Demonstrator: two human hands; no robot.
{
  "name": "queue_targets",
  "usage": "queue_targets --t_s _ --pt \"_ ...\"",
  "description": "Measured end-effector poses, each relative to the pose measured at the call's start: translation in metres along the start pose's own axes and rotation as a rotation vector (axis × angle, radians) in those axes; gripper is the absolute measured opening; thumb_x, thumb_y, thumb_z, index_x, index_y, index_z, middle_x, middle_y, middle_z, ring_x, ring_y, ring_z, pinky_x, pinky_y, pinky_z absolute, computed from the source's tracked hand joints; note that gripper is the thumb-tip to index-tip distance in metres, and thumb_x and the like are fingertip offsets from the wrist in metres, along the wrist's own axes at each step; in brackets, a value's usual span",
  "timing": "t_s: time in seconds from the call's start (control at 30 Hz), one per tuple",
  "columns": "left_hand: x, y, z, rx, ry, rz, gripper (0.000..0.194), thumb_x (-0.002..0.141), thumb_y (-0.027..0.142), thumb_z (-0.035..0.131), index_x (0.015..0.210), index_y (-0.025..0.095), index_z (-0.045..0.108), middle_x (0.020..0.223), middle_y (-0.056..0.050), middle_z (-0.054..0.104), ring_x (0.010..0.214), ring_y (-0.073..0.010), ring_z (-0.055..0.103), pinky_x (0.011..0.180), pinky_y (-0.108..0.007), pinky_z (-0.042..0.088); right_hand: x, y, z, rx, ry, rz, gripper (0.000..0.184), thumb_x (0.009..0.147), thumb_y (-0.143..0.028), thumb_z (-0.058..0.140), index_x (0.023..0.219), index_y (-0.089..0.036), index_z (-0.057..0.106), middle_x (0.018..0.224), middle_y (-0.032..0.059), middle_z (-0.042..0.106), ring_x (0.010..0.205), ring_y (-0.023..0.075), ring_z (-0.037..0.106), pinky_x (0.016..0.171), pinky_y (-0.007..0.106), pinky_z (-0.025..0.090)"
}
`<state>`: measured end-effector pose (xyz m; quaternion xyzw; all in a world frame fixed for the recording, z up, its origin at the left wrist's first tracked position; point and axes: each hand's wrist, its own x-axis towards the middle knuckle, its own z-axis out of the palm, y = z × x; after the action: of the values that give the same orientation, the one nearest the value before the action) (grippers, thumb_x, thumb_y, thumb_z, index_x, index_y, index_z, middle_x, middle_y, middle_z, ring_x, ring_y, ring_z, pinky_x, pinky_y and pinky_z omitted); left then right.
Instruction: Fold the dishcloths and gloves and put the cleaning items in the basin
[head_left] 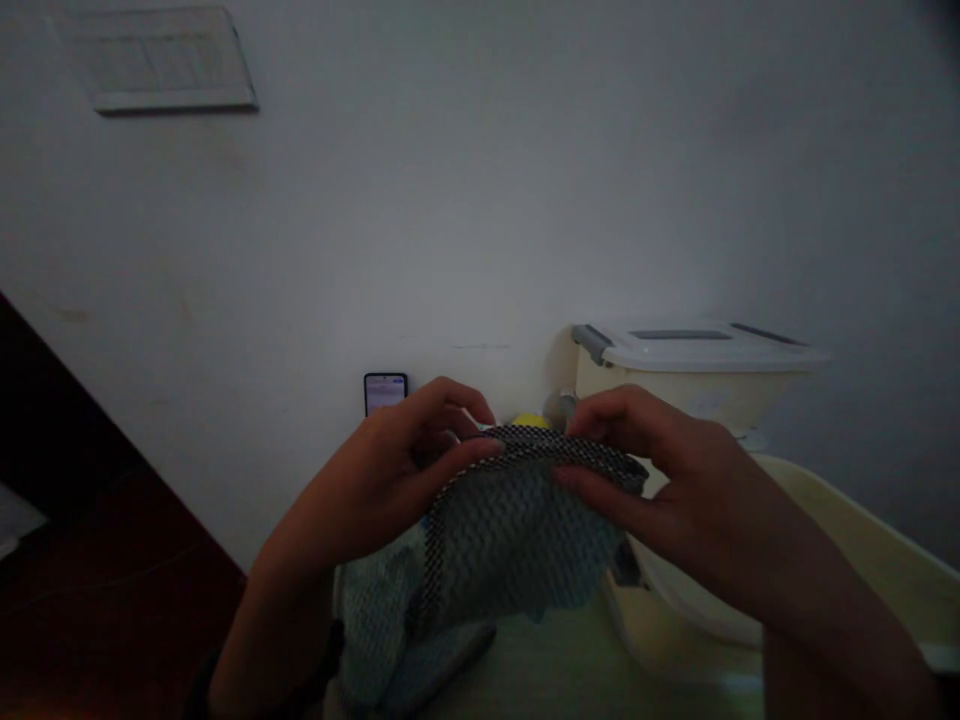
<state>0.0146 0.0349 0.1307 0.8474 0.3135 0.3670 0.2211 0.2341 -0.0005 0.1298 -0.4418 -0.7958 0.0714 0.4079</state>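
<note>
A grey-green textured cloth (pixel 525 540) with a black-and-white checked border hangs between my two hands. My left hand (pixel 397 470) pinches the border near its left end, thumb on the near side. On the other side, my right hand (pixel 652 450) grips the same border between thumb and fingers. Below the left hand, more grey-green cloth (pixel 379 610) lies in folds; I cannot tell whether it is the same piece. Part of a yellow thing (pixel 531 420) shows just behind the border, mostly hidden.
Against the wall stands a phone (pixel 385 390) with its screen lit. To the right are a lidded cream storage box (pixel 675 390) and an open cream bin (pixel 825 500). The pale green tabletop (pixel 555 670) shows below the cloth. A switch panel (pixel 165 60) is on the wall.
</note>
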Motion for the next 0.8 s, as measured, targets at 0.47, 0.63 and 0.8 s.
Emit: queue_targets --t_s 0.47,0.63,0.8 --pt "0.005 -0.006 0.008 -0.408 0.074 -0.079 0.044 0.082 0.017 0.057 0.117 0.026 0.032 0.080 0.002 0.059 0.062 -0.0091 0.061 0.050 -0.014 0.049 0.001 0.011 -0.003 0.225 -0.174 0.167 0.019 0.086 -0.028 0.052 0.103 -0.020 0.058 0.081 -0.0005 0.061 0.070 0.0123 0.059 0.057 0.023 0.048" --pt "0.008 -0.003 0.015 -0.492 0.036 -0.104 0.057 0.079 0.019 0.063 0.121 0.030 0.027 0.076 0.004 0.060 0.063 -0.0113 0.063 0.049 -0.014 0.048 0.000 0.010 0.002 0.233 -0.272 0.183 0.022 0.084 -0.027 0.056 0.106 -0.024 0.053 0.096 -0.0003 0.060 0.088 0.0147 0.058 0.073 0.027 0.048" --pt "0.007 0.001 0.022 -0.329 -0.079 -0.022 0.058 0.082 0.021 0.061 0.128 0.031 0.027 0.084 0.001 0.063 0.077 -0.0144 0.065 0.063 -0.019 0.051 0.003 0.001 0.009 0.328 -0.243 0.161 0.012 0.087 -0.030 0.051 0.098 -0.026 0.052 0.090 -0.0026 0.062 0.085 0.0130 0.059 0.071 0.024 0.047"
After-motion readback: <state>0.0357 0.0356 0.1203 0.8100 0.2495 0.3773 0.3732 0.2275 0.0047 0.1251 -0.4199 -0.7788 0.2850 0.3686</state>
